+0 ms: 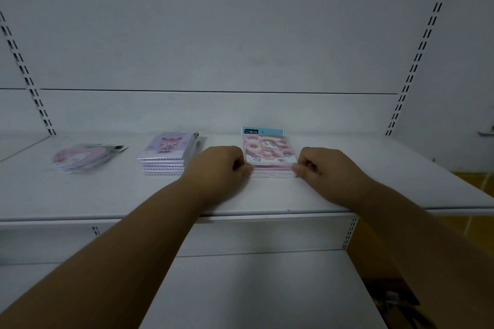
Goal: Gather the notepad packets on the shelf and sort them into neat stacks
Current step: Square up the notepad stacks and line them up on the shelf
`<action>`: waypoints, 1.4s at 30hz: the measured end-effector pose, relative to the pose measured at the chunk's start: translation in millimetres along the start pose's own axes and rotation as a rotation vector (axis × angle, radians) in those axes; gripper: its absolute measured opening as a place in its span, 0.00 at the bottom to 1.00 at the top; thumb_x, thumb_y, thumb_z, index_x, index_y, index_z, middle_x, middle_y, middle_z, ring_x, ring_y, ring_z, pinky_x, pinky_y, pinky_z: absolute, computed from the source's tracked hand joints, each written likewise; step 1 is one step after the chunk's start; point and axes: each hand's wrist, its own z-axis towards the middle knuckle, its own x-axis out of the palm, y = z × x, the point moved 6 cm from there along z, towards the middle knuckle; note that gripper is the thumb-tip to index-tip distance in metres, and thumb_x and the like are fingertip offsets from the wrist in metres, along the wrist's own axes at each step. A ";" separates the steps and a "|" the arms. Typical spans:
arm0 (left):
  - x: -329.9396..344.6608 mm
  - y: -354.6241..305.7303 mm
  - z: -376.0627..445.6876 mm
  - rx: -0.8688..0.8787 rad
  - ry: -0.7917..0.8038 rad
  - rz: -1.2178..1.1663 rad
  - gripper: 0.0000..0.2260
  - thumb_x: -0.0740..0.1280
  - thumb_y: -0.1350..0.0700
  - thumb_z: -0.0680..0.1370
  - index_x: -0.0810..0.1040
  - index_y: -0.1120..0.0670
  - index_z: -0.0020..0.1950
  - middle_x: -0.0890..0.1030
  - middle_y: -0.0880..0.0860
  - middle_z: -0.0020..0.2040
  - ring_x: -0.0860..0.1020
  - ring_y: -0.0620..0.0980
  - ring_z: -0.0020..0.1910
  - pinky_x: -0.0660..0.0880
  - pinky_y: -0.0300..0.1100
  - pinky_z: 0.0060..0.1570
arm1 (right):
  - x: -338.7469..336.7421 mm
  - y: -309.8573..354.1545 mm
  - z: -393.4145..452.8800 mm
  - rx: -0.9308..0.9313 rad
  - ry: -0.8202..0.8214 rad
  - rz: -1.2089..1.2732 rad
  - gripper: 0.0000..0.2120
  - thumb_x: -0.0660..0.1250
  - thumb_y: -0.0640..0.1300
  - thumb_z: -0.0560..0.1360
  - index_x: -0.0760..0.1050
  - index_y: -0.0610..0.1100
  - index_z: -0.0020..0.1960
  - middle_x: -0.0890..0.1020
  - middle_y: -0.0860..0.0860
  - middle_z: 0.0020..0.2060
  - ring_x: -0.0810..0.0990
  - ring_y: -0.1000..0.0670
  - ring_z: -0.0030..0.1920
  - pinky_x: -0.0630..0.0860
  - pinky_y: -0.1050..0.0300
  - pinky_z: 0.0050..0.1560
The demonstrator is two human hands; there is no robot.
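Shelf: white metal shelf [80, 195], broad and flat, front edge running left to right; a second white shelf [254, 288] sits below it.
Back panel: pale panel [240, 35] behind, with slotted uprights [425, 37] at left and right.
Pink stack: pink notepad stack [270, 153], right of centre on the upper shelf, lying flat; long axis runs front to back, blue header card at the far end toward the back panel, near edges squared to the shelf front.
Purple stack: purple notepad stack [167, 153], just left of the left hand, flat, long axis also front to back, slightly skewed.
Round packet: round pink packet [80, 157], far left, well apart from both stacks, flat, blurred.
Left hand: left hand [219, 165], fingers curled, fingertips pressed on the pink stack's near left corner.
Right hand: right hand [320, 165], fingers curled, pinching the near right corner.
Obstructions: left hand sits between the two stacks.
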 end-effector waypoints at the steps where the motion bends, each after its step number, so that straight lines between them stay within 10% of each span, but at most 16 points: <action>1: 0.6 0.0 0.3 0.006 0.002 -0.001 0.11 0.65 0.43 0.77 0.72 0.46 0.37 0.77 0.46 0.35 0.73 0.42 0.34 0.67 0.40 0.32 | 0.2 0.2 -0.1 -0.004 0.002 0.007 0.11 0.63 0.52 0.78 0.73 0.46 0.41 0.74 0.55 0.32 0.72 0.55 0.35 0.66 0.60 0.33; 42: -17.2 -3.1 -17.8 -0.056 -0.043 0.037 0.13 0.69 0.38 0.72 0.74 0.47 0.41 0.77 0.45 0.35 0.74 0.42 0.35 0.67 0.37 0.31 | -17.5 20.6 -6.3 0.000 -0.156 -0.063 0.13 0.67 0.59 0.73 0.67 0.52 0.40 0.69 0.58 0.31 0.68 0.57 0.31 0.61 0.63 0.29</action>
